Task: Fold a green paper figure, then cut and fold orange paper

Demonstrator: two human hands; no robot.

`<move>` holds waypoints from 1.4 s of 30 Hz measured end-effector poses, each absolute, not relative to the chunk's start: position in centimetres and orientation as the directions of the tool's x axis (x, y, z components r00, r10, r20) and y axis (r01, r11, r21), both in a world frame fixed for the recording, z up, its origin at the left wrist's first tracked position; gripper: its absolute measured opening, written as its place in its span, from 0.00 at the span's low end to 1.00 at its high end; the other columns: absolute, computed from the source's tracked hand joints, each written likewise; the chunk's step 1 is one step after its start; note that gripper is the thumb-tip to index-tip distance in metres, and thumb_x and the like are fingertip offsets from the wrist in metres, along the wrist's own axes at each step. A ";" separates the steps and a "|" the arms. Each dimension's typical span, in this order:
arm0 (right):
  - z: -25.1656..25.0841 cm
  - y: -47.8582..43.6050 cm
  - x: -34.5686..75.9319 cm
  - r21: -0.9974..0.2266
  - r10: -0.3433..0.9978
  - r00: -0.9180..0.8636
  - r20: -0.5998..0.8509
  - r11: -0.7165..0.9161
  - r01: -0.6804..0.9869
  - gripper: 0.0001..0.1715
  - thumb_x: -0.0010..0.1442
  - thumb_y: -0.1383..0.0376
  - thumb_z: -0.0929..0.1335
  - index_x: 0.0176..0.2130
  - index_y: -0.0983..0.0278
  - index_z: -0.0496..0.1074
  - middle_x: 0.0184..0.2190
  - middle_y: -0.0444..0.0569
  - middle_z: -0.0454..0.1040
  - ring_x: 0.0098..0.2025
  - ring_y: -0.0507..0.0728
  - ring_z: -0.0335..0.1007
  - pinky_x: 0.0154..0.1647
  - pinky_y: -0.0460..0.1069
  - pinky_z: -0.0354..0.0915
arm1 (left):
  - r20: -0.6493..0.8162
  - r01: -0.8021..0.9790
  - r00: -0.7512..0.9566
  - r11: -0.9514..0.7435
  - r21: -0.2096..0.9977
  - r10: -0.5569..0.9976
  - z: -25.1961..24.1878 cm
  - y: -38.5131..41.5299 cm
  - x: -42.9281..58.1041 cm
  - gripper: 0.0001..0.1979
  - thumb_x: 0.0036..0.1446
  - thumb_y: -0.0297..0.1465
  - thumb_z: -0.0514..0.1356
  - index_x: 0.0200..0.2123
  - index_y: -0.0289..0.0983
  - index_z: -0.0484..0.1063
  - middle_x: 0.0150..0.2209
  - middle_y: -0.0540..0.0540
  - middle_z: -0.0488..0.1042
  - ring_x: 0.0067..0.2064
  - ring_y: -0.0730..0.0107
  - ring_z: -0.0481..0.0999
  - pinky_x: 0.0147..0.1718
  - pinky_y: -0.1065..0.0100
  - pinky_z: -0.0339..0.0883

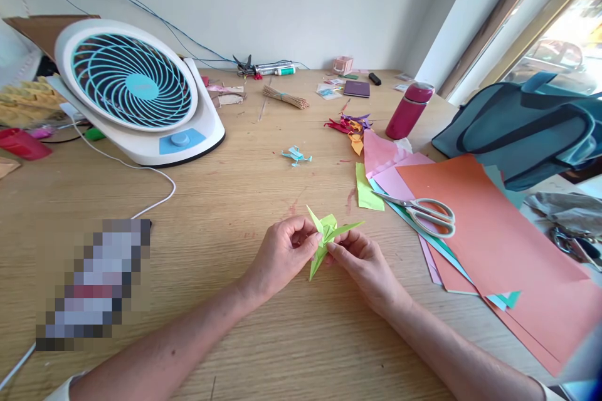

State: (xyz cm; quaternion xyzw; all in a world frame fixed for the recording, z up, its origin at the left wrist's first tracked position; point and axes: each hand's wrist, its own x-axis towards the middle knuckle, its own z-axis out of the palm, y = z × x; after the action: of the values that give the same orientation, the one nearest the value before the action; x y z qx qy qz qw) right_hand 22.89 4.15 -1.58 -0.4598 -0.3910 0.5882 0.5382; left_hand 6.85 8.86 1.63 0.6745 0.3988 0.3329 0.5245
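A folded lime-green paper figure [327, 229] with several pointed arms is held between my two hands, above the wooden table [211, 276]. My left hand [289, 250] pinches its left side between thumb and fingers. On the other side, my right hand [364, 263] grips the lower right part, thumb on top and fingers partly hidden behind the paper. Beyond my hands lies a small light-blue folded paper figure [296, 155]. Right of that is a lime-green paper piece [369, 188].
Scissors [427, 213] lie on stacked coloured paper sheets [493, 225] at the right. Behind them stand a pink bottle [410, 109] and a blue-grey bag [512, 125]. Colourful folded paper pieces [352, 128] are near the bottle. A white fan [141, 91] stands at the left, its cable [164, 197] running forward.
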 end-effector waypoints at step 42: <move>-1.4 4.3 22.8 -0.959 0.999 -0.026 -0.044 -0.049 -0.278 0.18 0.51 0.53 0.76 0.31 0.62 0.71 0.27 0.42 0.71 0.31 0.52 0.67 0.34 0.48 0.65 | 0.150 0.170 0.462 -0.253 0.952 0.874 0.2 8.5 6.8 0.08 0.61 0.31 0.58 0.29 0.37 0.66 0.24 0.54 0.66 0.24 0.79 0.66 0.23 0.77 0.63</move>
State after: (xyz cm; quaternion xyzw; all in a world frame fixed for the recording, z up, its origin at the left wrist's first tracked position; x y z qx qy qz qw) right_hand 22.81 4.30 -1.38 -0.4314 -0.4176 0.5817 0.5487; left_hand 6.83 8.50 0.24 0.7037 0.3708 0.3625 0.4856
